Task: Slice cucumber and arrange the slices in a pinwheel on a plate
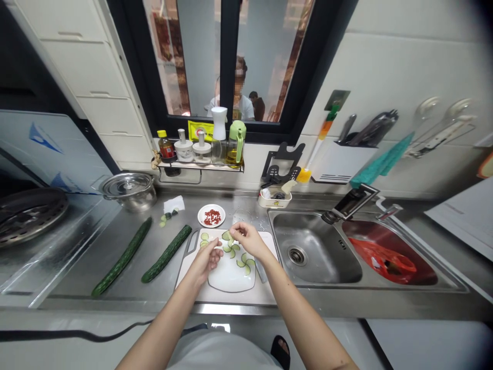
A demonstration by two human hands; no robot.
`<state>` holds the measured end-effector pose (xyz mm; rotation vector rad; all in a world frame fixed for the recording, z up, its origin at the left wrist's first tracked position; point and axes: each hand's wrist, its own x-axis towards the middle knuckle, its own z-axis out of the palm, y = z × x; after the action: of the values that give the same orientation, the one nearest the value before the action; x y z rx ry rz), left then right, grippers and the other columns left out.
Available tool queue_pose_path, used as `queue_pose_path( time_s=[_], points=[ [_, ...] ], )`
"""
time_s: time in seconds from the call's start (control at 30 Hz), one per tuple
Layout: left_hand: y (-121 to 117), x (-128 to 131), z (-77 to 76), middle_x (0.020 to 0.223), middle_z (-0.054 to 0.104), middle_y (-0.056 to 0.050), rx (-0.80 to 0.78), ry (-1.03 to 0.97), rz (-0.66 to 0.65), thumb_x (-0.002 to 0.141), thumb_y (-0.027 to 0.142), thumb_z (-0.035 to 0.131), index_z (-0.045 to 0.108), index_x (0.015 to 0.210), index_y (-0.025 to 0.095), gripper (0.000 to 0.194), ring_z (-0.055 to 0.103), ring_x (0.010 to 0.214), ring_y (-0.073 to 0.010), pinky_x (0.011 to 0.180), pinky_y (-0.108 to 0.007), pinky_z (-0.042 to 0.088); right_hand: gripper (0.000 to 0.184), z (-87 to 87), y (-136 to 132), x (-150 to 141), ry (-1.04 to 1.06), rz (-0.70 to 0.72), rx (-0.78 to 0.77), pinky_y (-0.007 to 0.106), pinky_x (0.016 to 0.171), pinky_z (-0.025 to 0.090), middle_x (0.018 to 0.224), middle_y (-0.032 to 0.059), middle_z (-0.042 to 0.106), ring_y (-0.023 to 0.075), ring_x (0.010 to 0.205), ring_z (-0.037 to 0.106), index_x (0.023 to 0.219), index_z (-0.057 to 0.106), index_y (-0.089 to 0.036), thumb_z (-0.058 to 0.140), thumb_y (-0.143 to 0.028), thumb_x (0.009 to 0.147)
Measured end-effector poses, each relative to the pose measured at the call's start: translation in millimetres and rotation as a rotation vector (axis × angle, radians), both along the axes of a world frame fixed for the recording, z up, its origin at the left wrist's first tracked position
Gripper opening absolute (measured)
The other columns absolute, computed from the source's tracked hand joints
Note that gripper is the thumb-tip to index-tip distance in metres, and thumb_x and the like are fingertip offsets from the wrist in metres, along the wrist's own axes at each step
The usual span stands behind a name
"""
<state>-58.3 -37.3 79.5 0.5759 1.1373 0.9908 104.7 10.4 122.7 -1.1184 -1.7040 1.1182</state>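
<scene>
A white plate (231, 282) with a dark rim line lies on the light cutting board (192, 295). Cucumber slices on the plate form flower-like fans, one fan (246, 263) near its right side. My right hand (248, 240) pinches a cucumber slice (227, 236) over the plate's far part. At the plate's left edge is my left hand (209, 260), fingers loosely apart and nothing visible in it. Just beyond it, a few cucumber slices (205, 237) rest on the board. A knife (261, 272) lies right of the plate, partly hidden by my right forearm.
Two whole cucumbers (167, 254) lie to the left. A small dish (211, 216) of red bits stands behind the board. On the right is a double sink (316, 275) with a red bag (385, 261). A lidded pot (129, 191) stands back left, near a condiment shelf (200, 166).
</scene>
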Motion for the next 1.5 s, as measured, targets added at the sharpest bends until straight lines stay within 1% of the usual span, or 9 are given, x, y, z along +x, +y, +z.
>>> queue_pose_path(
  time_s=[0.13, 0.23, 0.33, 0.5, 0.63, 0.8, 1.1, 1.3, 1.5],
  points=[
    [-4, 4, 7.3, 0.052, 0.054, 0.003, -0.15, -0.183, -0.13, 0.074, 0.063, 0.06, 0.056, 0.076, 0.016, 0.048, 0.045, 0.039, -0.0051, 0.037, -0.015, 0.017, 0.02, 1.9, 2, -1, 0.014, 0.012, 0.013, 0.025, 0.065, 0.045, 0.071, 0.0002, 0.061, 0.0124, 0.068, 0.055, 0.076, 0.061, -0.018, 0.059, -0.038, 0.079],
    [0, 4, 16.1, 0.056, 0.057, 0.002, -0.184, -0.305, -0.174, 0.076, 0.061, 0.059, 0.059, 0.082, 0.016, 0.046, 0.047, 0.04, -0.0055, 0.037, -0.014, 0.019, 0.02, 0.2, 2, -1, 0.011, 0.014, 0.03, 0.025, 0.066, 0.045, 0.073, 0.0004, 0.062, 0.0123, 0.069, 0.055, 0.075, 0.062, -0.018, 0.06, -0.037, 0.079],
    [6, 3, 22.4, 0.06, 0.058, 0.002, -0.183, -0.338, -0.162, 0.078, 0.059, 0.058, 0.06, 0.086, 0.016, 0.043, 0.049, 0.041, -0.006, 0.036, -0.014, 0.021, 0.019, -0.3, 1, -1, -0.005, 0.028, 0.04, 0.024, 0.066, 0.044, 0.073, 0.0002, 0.062, 0.0124, 0.07, 0.055, 0.075, 0.062, -0.018, 0.06, -0.036, 0.079],
    [14, 0, 19.8, 0.064, 0.059, 0.003, -0.136, -0.294, -0.112, 0.076, 0.048, 0.065, 0.059, 0.089, 0.018, 0.033, 0.049, 0.043, -0.0051, 0.035, -0.013, 0.02, 0.018, 1.5, -2, 1, -0.024, 0.059, 0.033, 0.025, 0.068, 0.044, 0.071, -0.0005, 0.062, 0.012, 0.068, 0.055, 0.075, 0.062, -0.018, 0.059, -0.035, 0.08],
    [17, -2, 16.4, 0.071, 0.062, 0.0, -0.068, -0.246, -0.048, 0.07, 0.039, 0.072, 0.061, 0.09, 0.017, 0.032, 0.053, 0.05, -0.0056, 0.038, -0.014, 0.026, 0.017, -0.8, -3, 1, -0.042, 0.051, 0.03, 0.025, 0.068, 0.044, 0.073, -0.0001, 0.063, 0.0125, 0.07, 0.055, 0.075, 0.063, -0.018, 0.059, -0.034, 0.08],
    [21, -5, 23.6, 0.074, 0.062, 0.002, 0.092, -0.098, -0.01, 0.06, 0.029, 0.079, 0.065, 0.09, 0.017, 0.036, 0.051, 0.055, -0.0041, 0.043, -0.013, 0.028, 0.015, -6.9, -4, 0, -0.028, 0.012, -0.012, 0.026, 0.071, 0.045, 0.074, 0.0003, 0.064, 0.0134, 0.072, 0.057, 0.076, 0.064, -0.018, 0.06, -0.032, 0.079],
    [24, -3, 31.8, 0.058, 0.056, 0.005, 0.263, 0.129, 0.072, 0.052, 0.035, 0.083, 0.066, 0.091, 0.012, 0.048, 0.044, 0.047, -0.0035, 0.047, -0.016, 0.03, 0.016, -11.3, -10, -4, -0.008, -0.022, -0.026, 0.025, 0.069, 0.046, 0.077, 0.0016, 0.066, 0.0132, 0.073, 0.059, 0.079, 0.065, -0.017, 0.06, -0.032, 0.078],
    [24, -3, 30.9, 0.068, 0.065, 0.0, 0.429, 0.199, 0.106, 0.052, 0.034, 0.084, 0.066, 0.085, 0.013, 0.043, 0.059, 0.063, -0.0109, 0.06, -0.02, 0.043, 0.014, -6.8, -14, -7, 0.003, -0.012, -0.057, 0.023, 0.065, 0.046, 0.073, 0.001, 0.065, 0.0118, 0.069, 0.058, 0.076, 0.064, -0.017, 0.058, -0.03, 0.077],
    [23, -4, 28.5, 0.07, 0.066, 0.0, 0.526, 0.281, 0.1, 0.058, 0.032, 0.079, 0.064, 0.086, 0.014, 0.037, 0.061, 0.066, -0.0113, 0.062, -0.021, 0.045, 0.012, -5.6, -15, -9, 0.062, -0.029, -0.141, 0.02, 0.056, 0.042, 0.06, -0.0025, 0.059, 0.0087, 0.055, 0.051, 0.07, 0.063, -0.016, 0.057, -0.026, 0.073]
  ],
)
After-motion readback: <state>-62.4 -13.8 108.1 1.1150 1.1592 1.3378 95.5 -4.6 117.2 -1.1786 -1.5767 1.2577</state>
